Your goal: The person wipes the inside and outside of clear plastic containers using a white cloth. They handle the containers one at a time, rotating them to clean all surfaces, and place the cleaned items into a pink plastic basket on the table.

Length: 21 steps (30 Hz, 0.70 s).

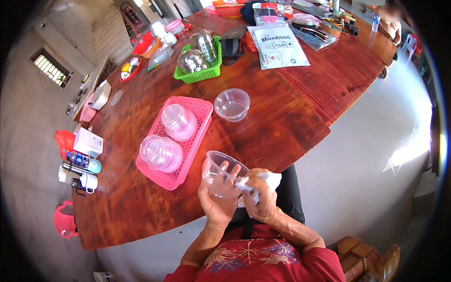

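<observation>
My left hand (215,207) cradles a clear plastic bowl (218,187) from below, tilted over my lap at the table's edge. Its fingers show through the clear wall. My right hand (264,202) is closed on a crumpled white cloth (271,180) at the bowl's right rim. Just beyond, a pink perforated basket (187,165) holds two upside-down stacks of clear bowls, a near stack (162,153) and a far stack (179,123). Another clear bowl (232,106) rests upright on the wood, right of the basket.
On the wooden table (282,122), a green basket (197,76) with shiny rounded bowls stands farther back. A white printed bag (278,46) lies behind. Cups and bottles (84,162) line the left edge. Another person (390,23) is at the far right.
</observation>
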### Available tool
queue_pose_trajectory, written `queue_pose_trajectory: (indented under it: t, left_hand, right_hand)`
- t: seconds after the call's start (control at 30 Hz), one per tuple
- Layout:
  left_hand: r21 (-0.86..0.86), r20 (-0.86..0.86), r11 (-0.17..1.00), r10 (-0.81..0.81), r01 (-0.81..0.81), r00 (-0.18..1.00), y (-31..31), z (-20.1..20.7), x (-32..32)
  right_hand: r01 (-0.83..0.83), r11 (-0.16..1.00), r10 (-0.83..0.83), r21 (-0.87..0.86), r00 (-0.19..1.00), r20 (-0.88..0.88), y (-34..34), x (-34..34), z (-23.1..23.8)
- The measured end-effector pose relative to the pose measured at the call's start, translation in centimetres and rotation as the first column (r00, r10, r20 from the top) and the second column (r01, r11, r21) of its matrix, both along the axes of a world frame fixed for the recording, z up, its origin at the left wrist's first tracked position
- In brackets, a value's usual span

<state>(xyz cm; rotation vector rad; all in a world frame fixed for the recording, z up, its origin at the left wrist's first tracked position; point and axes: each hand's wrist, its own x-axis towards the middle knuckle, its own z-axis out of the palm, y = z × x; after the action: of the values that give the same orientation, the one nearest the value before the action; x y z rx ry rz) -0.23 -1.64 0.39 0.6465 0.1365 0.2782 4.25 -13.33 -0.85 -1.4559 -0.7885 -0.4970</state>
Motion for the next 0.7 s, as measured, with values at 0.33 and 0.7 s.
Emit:
queue_pose_trajectory:
  t: [0.33,0.7]
  left_hand:
    - [0.092,0.057,0.986,-0.143,0.138,0.988,2.5,-0.7,-0.3]
    - [0.149,0.001,0.969,-0.202,0.199,0.979,1.6,-0.5,0.0]
  right_hand:
    - [-0.668,0.714,0.624,-0.209,0.743,-0.242,-2.7,0.4,1.0]
    - [0.103,0.833,-0.017,-0.544,0.987,0.161,0.5,2.9,1.7]
